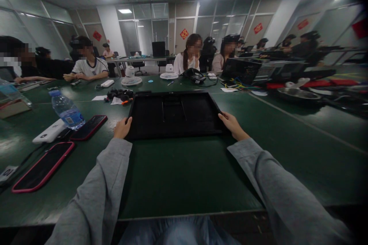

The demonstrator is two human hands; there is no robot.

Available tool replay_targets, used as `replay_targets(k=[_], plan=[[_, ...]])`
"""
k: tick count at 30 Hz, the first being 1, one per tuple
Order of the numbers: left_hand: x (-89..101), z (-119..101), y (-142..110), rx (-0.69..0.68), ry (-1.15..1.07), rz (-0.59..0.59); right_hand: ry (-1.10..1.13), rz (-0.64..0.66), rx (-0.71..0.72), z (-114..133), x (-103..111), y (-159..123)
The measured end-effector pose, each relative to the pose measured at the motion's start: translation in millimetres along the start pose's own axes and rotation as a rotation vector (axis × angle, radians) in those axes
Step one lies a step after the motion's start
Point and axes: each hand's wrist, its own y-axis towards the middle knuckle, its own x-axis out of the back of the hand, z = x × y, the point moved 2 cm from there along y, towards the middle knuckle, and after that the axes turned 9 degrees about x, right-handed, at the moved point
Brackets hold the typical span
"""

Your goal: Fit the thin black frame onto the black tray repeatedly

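Note:
A flat black rectangular tray-like panel (198,118) with a raised rim lies in front of me on the green table. Two thin upright bars and a small block show at its middle. My left hand (122,128) grips its left edge, thumb on top. On the opposite side, my right hand (231,124) holds the right edge, fingers closed round the rim. The underside of the panel and the fingertips beneath it are hidden.
Left of me are a water bottle (67,111), a white power bank (50,130) and two phones, one nearer (43,166). Behind the panel lie dark cables (119,95), small white fans (131,78) and a headset (195,75). A pan (299,93) stands right; people sit across.

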Motion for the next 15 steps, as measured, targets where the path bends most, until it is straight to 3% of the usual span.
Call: replay_targets(k=[15], plan=[[0.5,-0.6,-1.1,-0.011,-0.036,-0.006,-0.044,-0.032,0.042,-10.8,-1.2,5.5]])
